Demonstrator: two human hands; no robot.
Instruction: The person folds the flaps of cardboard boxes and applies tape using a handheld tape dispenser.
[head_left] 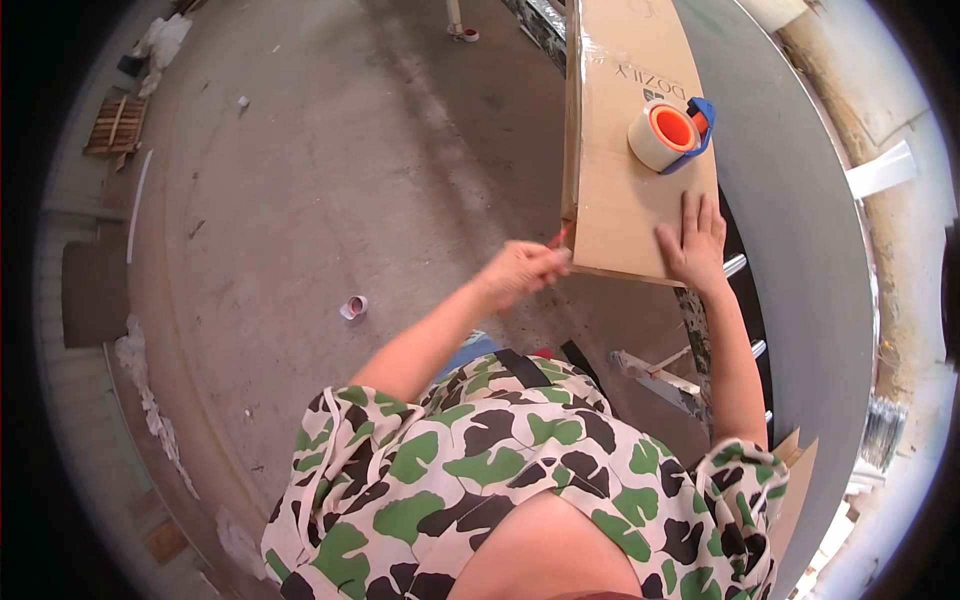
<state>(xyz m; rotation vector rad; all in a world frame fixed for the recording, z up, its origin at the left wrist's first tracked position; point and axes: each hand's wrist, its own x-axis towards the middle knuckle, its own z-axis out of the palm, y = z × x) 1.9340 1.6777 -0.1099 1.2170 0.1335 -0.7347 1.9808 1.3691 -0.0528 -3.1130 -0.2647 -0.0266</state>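
Observation:
A long brown cardboard box lies ahead of me, slightly to the right, with clear tape shining along its far left edge. My right hand rests palm down on its near right corner, fingers stretched out and holding nothing. At the near left corner, my left hand is closed, a little blurred. A thin red thing pokes out of its fingers against the box's side; its kind is not clear. On top of the box, beyond my right hand, sits a blue and orange tape dispenser with a cream-coloured tape roll.
A roller conveyor shows under the box, beside a long grey surface on the right. Tape cores lie on the concrete floor. Far left are a wooden pallet and crumpled white plastic.

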